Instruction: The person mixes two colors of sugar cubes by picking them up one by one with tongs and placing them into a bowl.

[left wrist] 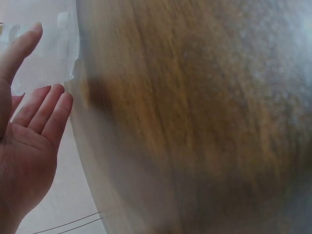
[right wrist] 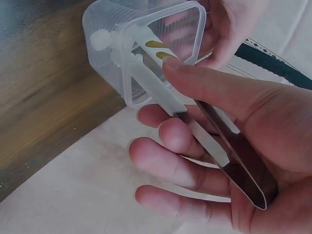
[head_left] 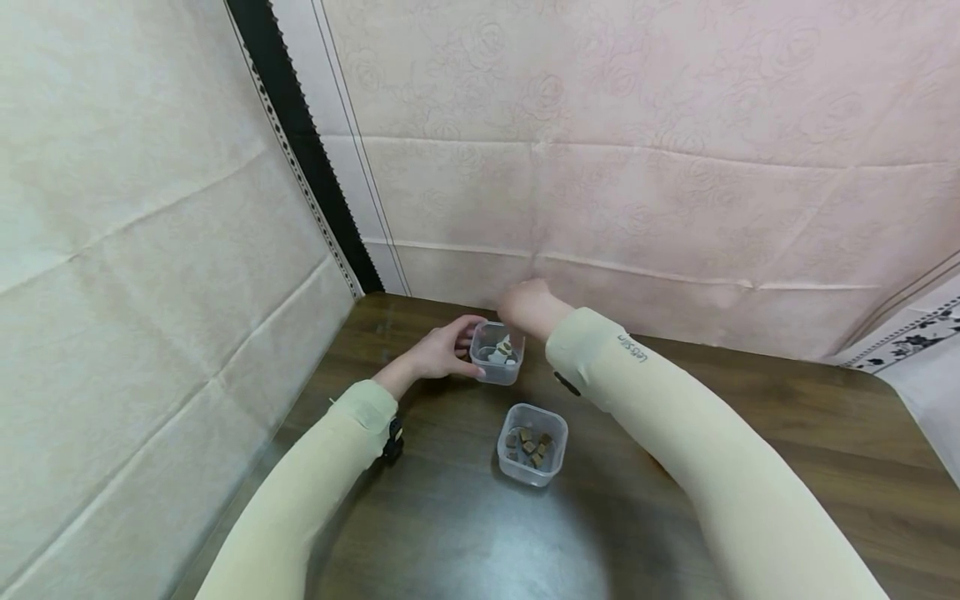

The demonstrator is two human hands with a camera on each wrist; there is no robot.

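Observation:
My right hand (right wrist: 214, 146) grips metal tongs (right wrist: 219, 151) with white plastic tips, the thumb (right wrist: 209, 85) pressing on the upper arm. The tips reach into a clear plastic container (right wrist: 146, 44) at the table's far edge. In the head view this right hand (head_left: 528, 304) hovers just above that container (head_left: 497, 354). My left hand (head_left: 442, 354) brackets its left side, thumb and fingers (left wrist: 46, 109) fairly straight against the wall (left wrist: 46, 48). A second clear container (head_left: 532, 444), nearer to me, holds several small brown cubes.
Both containers stand on a dark wooden table (head_left: 750, 417). Pale pink fabric (head_left: 637, 167) hangs close behind the far container and a beige sheet (head_left: 135, 292) lines the left side. The left wrist view of the table is blurred.

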